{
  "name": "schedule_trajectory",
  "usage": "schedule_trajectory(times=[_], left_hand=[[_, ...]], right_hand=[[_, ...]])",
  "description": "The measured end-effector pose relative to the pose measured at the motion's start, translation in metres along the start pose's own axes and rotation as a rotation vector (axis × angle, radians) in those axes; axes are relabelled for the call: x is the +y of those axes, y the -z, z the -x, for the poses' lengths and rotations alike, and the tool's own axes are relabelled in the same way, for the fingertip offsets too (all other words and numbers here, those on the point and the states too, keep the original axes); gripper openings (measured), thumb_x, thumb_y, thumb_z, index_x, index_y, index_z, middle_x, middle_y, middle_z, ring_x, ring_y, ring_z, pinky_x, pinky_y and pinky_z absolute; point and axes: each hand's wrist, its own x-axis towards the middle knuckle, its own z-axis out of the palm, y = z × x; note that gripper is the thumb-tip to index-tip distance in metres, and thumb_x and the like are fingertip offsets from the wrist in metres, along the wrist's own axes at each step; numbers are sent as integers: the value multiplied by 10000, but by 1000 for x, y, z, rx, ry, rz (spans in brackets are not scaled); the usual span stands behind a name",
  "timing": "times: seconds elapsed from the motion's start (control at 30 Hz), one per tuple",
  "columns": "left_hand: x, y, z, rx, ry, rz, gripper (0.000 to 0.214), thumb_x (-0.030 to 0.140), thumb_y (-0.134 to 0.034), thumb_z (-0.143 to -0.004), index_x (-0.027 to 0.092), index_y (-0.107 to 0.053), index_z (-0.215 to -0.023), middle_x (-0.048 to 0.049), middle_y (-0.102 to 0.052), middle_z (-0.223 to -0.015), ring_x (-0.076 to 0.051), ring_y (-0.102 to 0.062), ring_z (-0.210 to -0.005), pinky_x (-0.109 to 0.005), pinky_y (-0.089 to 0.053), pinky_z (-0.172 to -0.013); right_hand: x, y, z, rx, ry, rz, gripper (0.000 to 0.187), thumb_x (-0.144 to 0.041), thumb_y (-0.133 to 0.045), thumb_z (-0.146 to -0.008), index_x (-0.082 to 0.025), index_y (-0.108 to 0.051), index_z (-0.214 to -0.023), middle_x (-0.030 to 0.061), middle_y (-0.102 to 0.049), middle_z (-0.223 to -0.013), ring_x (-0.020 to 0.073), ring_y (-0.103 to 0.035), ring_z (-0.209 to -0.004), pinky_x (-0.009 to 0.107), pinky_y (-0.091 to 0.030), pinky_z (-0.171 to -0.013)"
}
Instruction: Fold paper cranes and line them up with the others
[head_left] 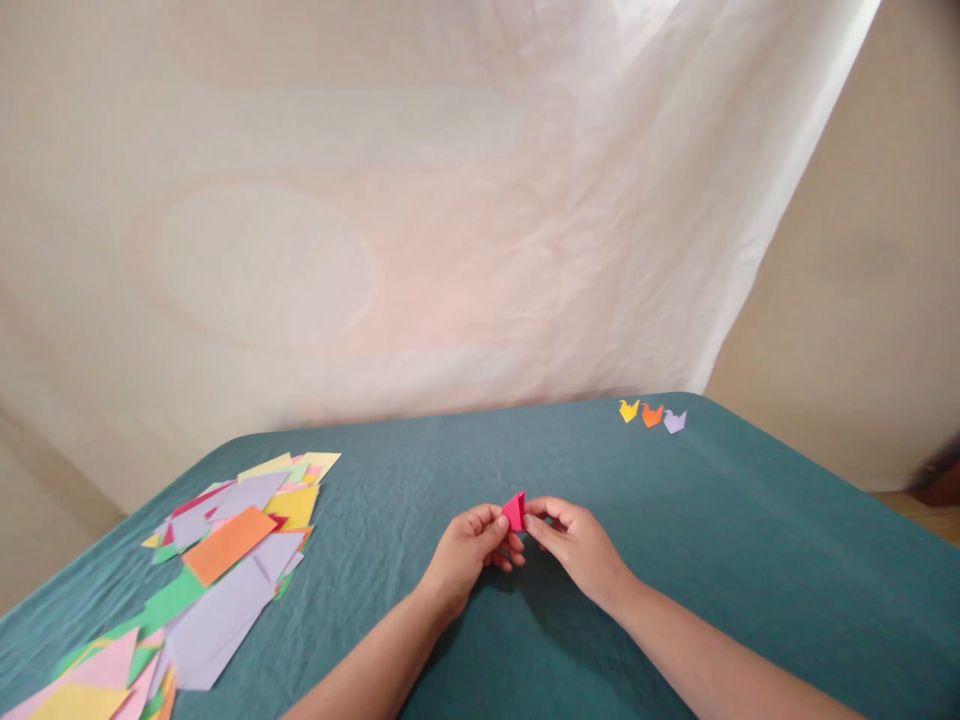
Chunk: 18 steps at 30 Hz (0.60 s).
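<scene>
A small piece of folded red-pink paper (514,511) is held up between my hands, over the middle of the table's near part. My left hand (474,545) pinches its lower left side between thumb and fingers. On the other side, my right hand (576,540) has its thumb and index finger closed at the paper's right edge. The fold stands upright with a pointed top. My fingers hide its lower part.
A loose heap of coloured paper sheets (225,610) spreads over the table's left side. Three folded paper birds, yellow (628,411), orange (652,416) and lilac (675,422), lie at the far right. Behind the green tablecloth (750,540) hangs a pale sheet (450,250).
</scene>
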Motion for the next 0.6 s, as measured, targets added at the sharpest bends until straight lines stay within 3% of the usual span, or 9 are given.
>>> schedule_trajectory(times=[0.2,0.33,0.6], left_hand=[[3,-5,2,220,-203,-264,169,287,-602,-800,169,-535,-902,-9,-605,-744,-126,-589,-624,-213,-434,-532],[4,-6,5,228,-272,-341,88,235,-590,-798,179,-530,-828,1,-599,-727,-121,-574,-649,-214,-435,-576],[7,-9,8,202,-263,-331,109,263,-600,-797,165,-580,-840,-26,-629,-764,-134,-580,-691,-226,-448,-636]], right_hand=[[0,-1,2,63,25,133,171,-287,-525,-868,-194,-668,-875,10,-679,-810,148,-602,-731,226,-426,-639],[-3,-2,3,96,72,208,133,-250,-539,-854,-196,-659,-837,2,-673,-793,141,-604,-730,221,-420,-639],[-7,-4,3,107,113,253,107,-217,-544,-838,-199,-637,-790,6,-663,-770,145,-597,-724,235,-429,-653]])
